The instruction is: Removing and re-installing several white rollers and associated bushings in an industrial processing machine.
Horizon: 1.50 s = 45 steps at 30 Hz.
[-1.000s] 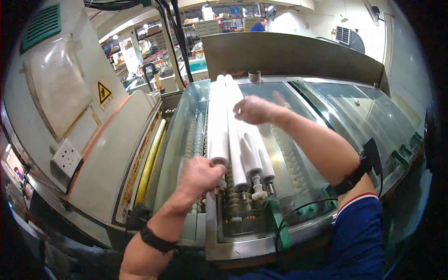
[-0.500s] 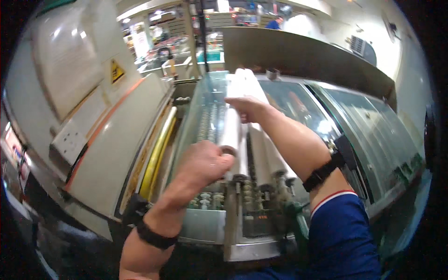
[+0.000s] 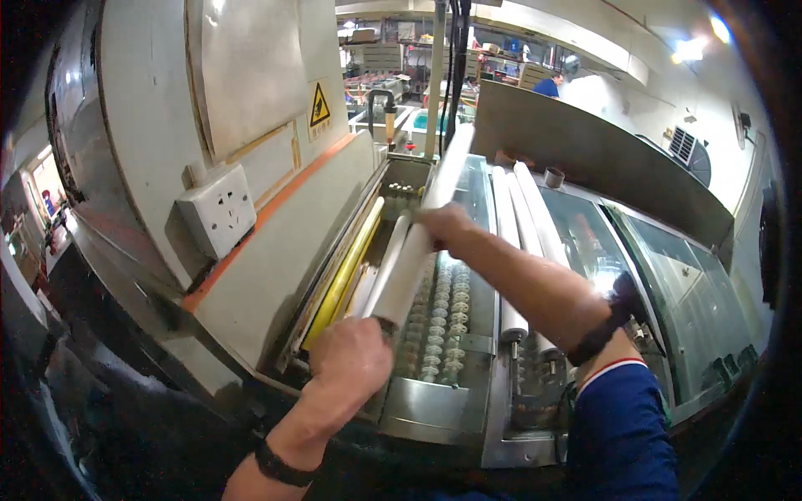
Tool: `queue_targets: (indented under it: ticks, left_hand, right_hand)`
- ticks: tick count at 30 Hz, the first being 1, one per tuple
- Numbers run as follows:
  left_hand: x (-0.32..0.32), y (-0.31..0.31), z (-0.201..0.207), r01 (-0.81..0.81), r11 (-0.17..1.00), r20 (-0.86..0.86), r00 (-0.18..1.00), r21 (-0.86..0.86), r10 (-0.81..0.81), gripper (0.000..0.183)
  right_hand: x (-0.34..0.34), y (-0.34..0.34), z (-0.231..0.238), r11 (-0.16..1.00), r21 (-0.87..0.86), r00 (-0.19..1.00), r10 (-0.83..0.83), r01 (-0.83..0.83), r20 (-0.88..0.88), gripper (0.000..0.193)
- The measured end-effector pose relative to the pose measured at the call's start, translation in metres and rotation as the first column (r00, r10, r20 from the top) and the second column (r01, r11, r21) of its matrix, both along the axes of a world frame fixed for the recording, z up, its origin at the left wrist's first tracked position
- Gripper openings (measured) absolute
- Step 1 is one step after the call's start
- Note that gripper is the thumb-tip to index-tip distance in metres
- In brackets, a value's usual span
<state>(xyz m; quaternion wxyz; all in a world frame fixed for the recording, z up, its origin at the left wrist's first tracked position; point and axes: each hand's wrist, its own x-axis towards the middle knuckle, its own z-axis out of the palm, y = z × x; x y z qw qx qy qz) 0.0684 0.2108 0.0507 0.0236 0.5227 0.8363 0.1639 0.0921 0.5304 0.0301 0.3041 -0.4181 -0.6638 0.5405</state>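
Note:
A long white roller (image 3: 406,280) slants across the open machine, its far end raised. My right hand (image 3: 451,227) is closed around it near the middle. At its near end, my left hand (image 3: 351,355) is curled on the roller's tip, fingers partly hidden. Beneath and to the right lie rows of pale toothed wheels (image 3: 433,342). Just left of the held roller, another pale roller (image 3: 387,263) lies along the trough, with a yellow roller (image 3: 347,280) beside it. Two more white rollers (image 3: 508,288) rest in the machine to the right, partly behind my right forearm.
Glass covers (image 3: 668,259) span the machine's right side, below a tall metal panel (image 3: 601,142). On the left stands a cabinet with a white socket box (image 3: 219,209) and a yellow warning sign (image 3: 319,108). A small metal ring (image 3: 554,176) sits on the back ledge.
The held roller has moved left, away from the other white rollers, and its far end is raised. Both hands have gone with it. My view has turned left.

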Motion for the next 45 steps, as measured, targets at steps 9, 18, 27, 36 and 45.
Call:
queue_targets:
  ticks: [9,18,27,36,45]
  left_hand:
    - [-0.070,-0.034,-0.078,-0.108,0.988,-0.093,0.989,0.114,0.119,0.027]
    - [-0.086,-0.039,-0.076,-0.039,0.979,0.079,0.997,0.201,0.024,0.028]
    - [-0.087,-0.020,-0.067,-0.109,0.993,0.117,0.987,-0.050,0.114,0.030]
    - [-0.098,-0.007,-0.078,-0.123,0.981,0.147,0.978,-0.147,0.145,0.036]
    - [-0.102,-0.005,-0.083,-0.178,0.957,0.136,0.968,-0.231,0.213,0.036]
  right_hand:
    - [-0.123,-0.010,-0.091,0.955,-0.088,0.886,0.295,-0.282,0.358,0.029]
    - [-0.147,-0.041,-0.110,0.920,-0.332,0.798,0.357,-0.209,0.485,0.023]
    - [-0.158,-0.001,-0.144,0.910,-0.369,0.779,0.367,-0.188,0.508,0.023]
    - [-0.169,-0.003,-0.152,0.921,-0.332,0.751,0.365,-0.204,0.550,0.018]
    - [-0.188,-0.008,-0.157,0.879,-0.152,0.638,0.437,-0.451,0.634,0.021]
